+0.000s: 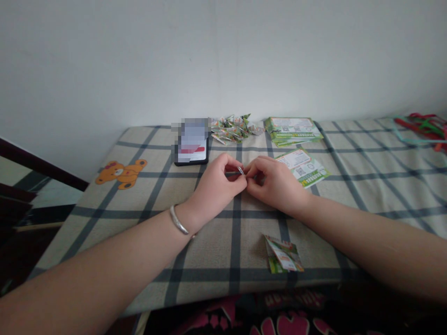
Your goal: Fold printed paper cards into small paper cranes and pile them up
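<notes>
My left hand (pixel 223 179) and my right hand (pixel 270 181) meet over the middle of the table, fingertips pinched together. Between them shows a thin pale edge of a small folded paper (pixel 240 170); the fingers hide most of it. A silver bangle (pixel 178 220) is on my left wrist. Just beyond my right hand lies a flat printed green and white card (pixel 307 167). Closer to the table's front edge is a partly folded printed paper (pixel 283 255), apart from both hands.
A phone (pixel 195 144) lies at the back, beside a pile of folded paper pieces (pixel 233 129). Right of these is a stack of printed cards (pixel 295 129). An orange bear cutout (pixel 122 174) is at left, a clear tray (pixel 405 132) with red and green items at far right.
</notes>
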A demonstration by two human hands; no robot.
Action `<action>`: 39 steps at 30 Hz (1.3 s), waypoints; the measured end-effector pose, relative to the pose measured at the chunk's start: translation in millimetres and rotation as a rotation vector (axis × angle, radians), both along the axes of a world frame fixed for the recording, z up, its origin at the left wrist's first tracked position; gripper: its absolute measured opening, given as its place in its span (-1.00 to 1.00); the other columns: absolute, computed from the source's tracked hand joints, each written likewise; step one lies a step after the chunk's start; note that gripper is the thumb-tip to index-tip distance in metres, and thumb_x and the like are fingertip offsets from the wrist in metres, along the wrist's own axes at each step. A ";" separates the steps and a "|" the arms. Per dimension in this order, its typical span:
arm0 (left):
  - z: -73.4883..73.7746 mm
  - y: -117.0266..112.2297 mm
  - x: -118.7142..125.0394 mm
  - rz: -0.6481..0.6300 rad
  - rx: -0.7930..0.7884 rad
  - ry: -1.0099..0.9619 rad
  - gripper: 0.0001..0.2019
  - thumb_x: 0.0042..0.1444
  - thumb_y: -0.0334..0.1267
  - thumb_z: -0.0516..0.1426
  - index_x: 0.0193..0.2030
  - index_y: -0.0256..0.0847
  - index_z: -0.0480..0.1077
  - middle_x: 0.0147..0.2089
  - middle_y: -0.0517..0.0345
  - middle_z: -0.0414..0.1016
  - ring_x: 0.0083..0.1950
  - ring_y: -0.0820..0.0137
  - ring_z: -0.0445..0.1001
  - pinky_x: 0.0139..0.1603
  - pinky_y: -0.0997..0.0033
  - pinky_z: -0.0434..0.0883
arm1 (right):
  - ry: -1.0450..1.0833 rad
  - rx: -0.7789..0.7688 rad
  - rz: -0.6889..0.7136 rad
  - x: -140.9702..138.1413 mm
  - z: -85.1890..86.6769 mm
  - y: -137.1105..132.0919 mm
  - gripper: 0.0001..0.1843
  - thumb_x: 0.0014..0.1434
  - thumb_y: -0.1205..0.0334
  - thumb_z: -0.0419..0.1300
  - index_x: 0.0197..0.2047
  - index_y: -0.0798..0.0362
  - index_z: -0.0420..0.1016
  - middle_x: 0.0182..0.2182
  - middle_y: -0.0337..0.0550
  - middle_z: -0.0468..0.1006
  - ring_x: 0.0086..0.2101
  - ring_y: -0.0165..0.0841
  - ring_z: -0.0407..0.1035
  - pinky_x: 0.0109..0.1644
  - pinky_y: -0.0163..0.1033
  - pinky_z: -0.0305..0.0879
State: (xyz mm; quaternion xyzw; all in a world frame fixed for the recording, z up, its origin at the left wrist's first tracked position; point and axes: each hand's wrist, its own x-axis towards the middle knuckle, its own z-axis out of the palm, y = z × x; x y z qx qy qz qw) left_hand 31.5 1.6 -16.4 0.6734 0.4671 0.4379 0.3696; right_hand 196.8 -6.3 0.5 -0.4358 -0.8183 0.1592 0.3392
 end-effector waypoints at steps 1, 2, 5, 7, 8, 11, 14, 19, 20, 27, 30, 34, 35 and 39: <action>-0.4 -0.3 -0.1 -0.003 -0.001 -0.009 -0.82 -0.03 -0.39 0.19 -0.25 -0.20 0.32 -0.22 0.14 0.49 -0.15 0.35 0.51 -0.03 0.19 0.47 | 0.017 -0.007 0.001 0.2 -0.7 0.5 -0.92 0.01 0.43 0.17 -0.45 0.07 0.38 -0.37 -0.12 0.53 -0.37 -0.37 0.38 -0.29 -0.27 0.28; -0.7 -0.5 -0.1 -0.005 -0.002 -0.019 -0.81 -0.03 -0.39 0.19 -0.25 -0.20 0.32 -0.22 0.13 0.49 -0.15 0.35 0.51 -0.03 0.19 0.47 | 0.035 -0.012 0.002 0.5 -1.4 1.0 -0.92 0.01 0.43 0.17 -0.45 0.07 0.38 -0.37 -0.12 0.53 -0.37 -0.37 0.38 -0.30 -0.27 0.28; -1.6 -0.9 0.9 -0.002 -0.008 -0.056 -0.81 -0.04 -0.40 0.19 -0.25 -0.20 0.32 -0.22 0.14 0.48 -0.15 0.34 0.50 -0.06 0.22 0.48 | 0.070 0.000 0.023 0.8 -3.9 1.8 -0.91 0.01 0.43 0.19 -0.45 0.07 0.40 -0.36 -0.12 0.52 -0.36 -0.35 0.39 -0.29 -0.27 0.30; -1.9 -0.6 2.3 0.000 -0.011 -0.087 -0.80 -0.07 -0.43 0.19 -0.28 -0.19 0.31 -0.23 0.16 0.46 -0.15 0.35 0.50 -0.09 0.26 0.47 | 0.079 0.031 0.038 0.6 -5.4 1.5 -0.91 0.00 0.44 0.20 -0.45 0.07 0.41 -0.36 -0.11 0.51 -0.34 -0.34 0.40 -0.27 -0.25 0.32; -2.0 -0.4 3.0 -0.007 -0.013 -0.102 -0.79 -0.09 -0.45 0.18 -0.29 -0.19 0.30 -0.24 0.17 0.45 -0.16 0.36 0.49 -0.10 0.27 0.47 | 0.081 0.051 0.043 0.4 -6.1 1.3 -0.90 0.00 0.44 0.21 -0.45 0.07 0.41 -0.35 -0.11 0.51 -0.33 -0.33 0.41 -0.26 -0.24 0.33; -2.7 0.8 4.8 -0.051 -0.007 -0.140 -0.77 -0.13 -0.49 0.16 -0.30 -0.19 0.28 -0.25 0.20 0.43 -0.17 0.38 0.48 -0.10 0.29 0.46 | 0.083 0.113 0.050 0.1 -7.9 1.3 -0.89 -0.01 0.45 0.24 -0.45 0.08 0.41 -0.34 -0.09 0.49 -0.32 -0.32 0.42 -0.23 -0.23 0.35; -5.0 2.4 5.3 -0.064 0.016 -0.153 -0.76 -0.12 -0.50 0.15 -0.29 -0.18 0.28 -0.24 0.20 0.42 -0.16 0.37 0.48 -0.07 0.25 0.45 | 0.100 0.144 0.050 0.3 -9.0 2.5 -0.89 -0.01 0.45 0.24 -0.44 0.08 0.41 -0.33 -0.07 0.49 -0.31 -0.32 0.43 -0.22 -0.22 0.37; -8.0 4.1 4.9 -0.011 0.004 -0.146 -0.74 -0.11 -0.47 0.17 -0.25 -0.18 0.28 -0.24 0.19 0.44 -0.16 0.36 0.48 -0.08 0.24 0.44 | 0.109 0.144 0.052 -0.3 -8.1 5.0 -0.88 -0.01 0.47 0.24 -0.45 0.07 0.42 -0.32 -0.05 0.54 -0.29 -0.29 0.45 -0.18 -0.18 0.40; -7.9 3.9 4.9 -0.004 0.004 -0.145 -0.74 -0.10 -0.47 0.17 -0.25 -0.18 0.28 -0.23 0.18 0.44 -0.15 0.35 0.48 -0.08 0.24 0.44 | 0.106 0.143 0.051 -0.6 -7.7 5.1 -0.88 0.00 0.47 0.23 -0.45 0.07 0.42 -0.32 -0.05 0.54 -0.29 -0.29 0.45 -0.17 -0.17 0.41; -7.3 1.8 5.1 0.017 0.016 -0.114 -0.74 -0.10 -0.49 0.17 -0.26 -0.19 0.28 -0.22 0.17 0.44 -0.16 0.35 0.48 -0.08 0.21 0.44 | 0.097 0.167 0.064 -1.0 -7.1 4.3 -0.88 -0.01 0.48 0.25 -0.45 0.07 0.44 -0.31 -0.04 0.57 -0.28 -0.29 0.48 -0.17 -0.18 0.43; -8.2 1.9 4.6 0.016 0.038 -0.127 -0.75 -0.09 -0.49 0.17 -0.25 -0.19 0.28 -0.21 0.16 0.44 -0.14 0.35 0.48 -0.06 0.21 0.44 | 0.126 0.189 0.069 -0.8 -7.1 4.4 -0.85 -0.02 0.49 0.26 -0.47 0.07 0.43 -0.32 -0.05 0.58 -0.28 -0.30 0.50 -0.17 -0.21 0.42; -8.0 1.6 4.2 0.009 0.055 -0.138 -0.75 -0.07 -0.48 0.17 -0.23 -0.19 0.28 -0.17 0.13 0.45 -0.11 0.33 0.48 -0.01 0.17 0.44 | 0.138 0.201 0.073 -0.6 -5.7 4.7 -0.84 -0.03 0.50 0.26 -0.48 0.07 0.41 -0.33 -0.05 0.59 -0.28 -0.30 0.51 -0.18 -0.22 0.42; -7.6 1.3 4.3 0.006 0.055 -0.144 -0.75 -0.06 -0.47 0.17 -0.23 -0.19 0.28 -0.15 0.11 0.45 -0.10 0.33 0.48 0.00 0.16 0.44 | 0.142 0.201 0.070 -0.4 -5.2 4.6 -0.84 -0.02 0.50 0.26 -0.48 0.06 0.41 -0.34 -0.06 0.60 -0.28 -0.30 0.51 -0.18 -0.22 0.42; -6.1 0.2 5.3 -0.012 0.056 -0.210 -0.75 -0.02 -0.45 0.17 -0.20 -0.18 0.26 -0.10 0.09 0.44 -0.05 0.33 0.48 0.03 0.17 0.46 | 0.168 0.198 0.054 0.1 -3.8 4.3 -0.82 -0.01 0.50 0.24 -0.49 0.03 0.38 -0.34 -0.11 0.61 -0.28 -0.31 0.51 -0.20 -0.22 0.41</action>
